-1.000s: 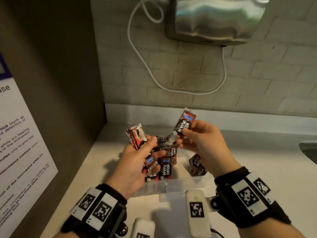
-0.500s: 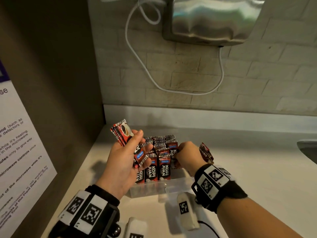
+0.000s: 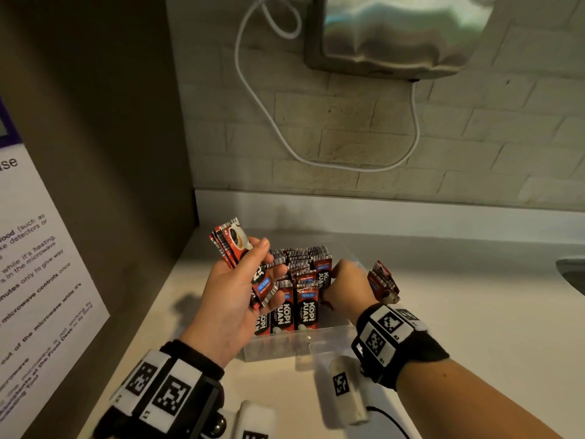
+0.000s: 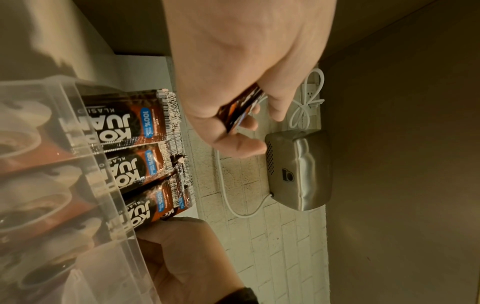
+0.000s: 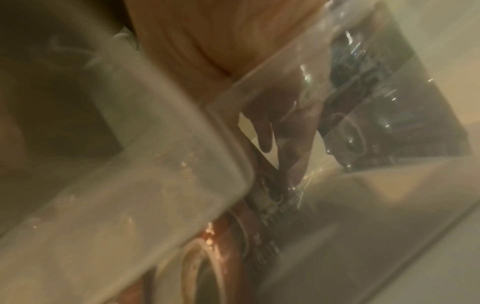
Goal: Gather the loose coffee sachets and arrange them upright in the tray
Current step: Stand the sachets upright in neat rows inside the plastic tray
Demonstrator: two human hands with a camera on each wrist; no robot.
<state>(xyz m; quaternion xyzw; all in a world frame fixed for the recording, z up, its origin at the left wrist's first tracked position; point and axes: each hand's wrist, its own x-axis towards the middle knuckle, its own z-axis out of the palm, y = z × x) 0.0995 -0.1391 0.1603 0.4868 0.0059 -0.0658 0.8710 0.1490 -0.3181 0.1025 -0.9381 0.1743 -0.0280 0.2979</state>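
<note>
1. One pale countertop (image 3: 474, 327) spans the lower scene, meeting a brick-patterned wall (image 3: 380, 128) where a steel wall-mounted appliance (image 3: 395, 33) hangs with a white cord (image 3: 262, 112) looping beneath it.
2. A printed microwave notice (image 3: 38, 274) is fixed to the brown panel on the left.
3. A clear plastic tray (image 3: 285, 343) sits on the counter between both hands; rows of red-and-black Kopi Juan sachets (image 3: 305, 307) stand upright inside, filling its left part.
4. The left hand (image 3: 228, 299) hovers at the tray's left edge, palm up, its fingers and thumb curled round a fanned bundle of sachets (image 3: 234, 245).
5. The right hand (image 3: 346, 288) reaches down into the tray, just right of the standing rows, fingers pinching a single sachet (image 5: 267, 176) low inside; the wrist view there is blurred.
6. A few leaning sachets (image 3: 383, 282) tilt just right of that hand.
</note>
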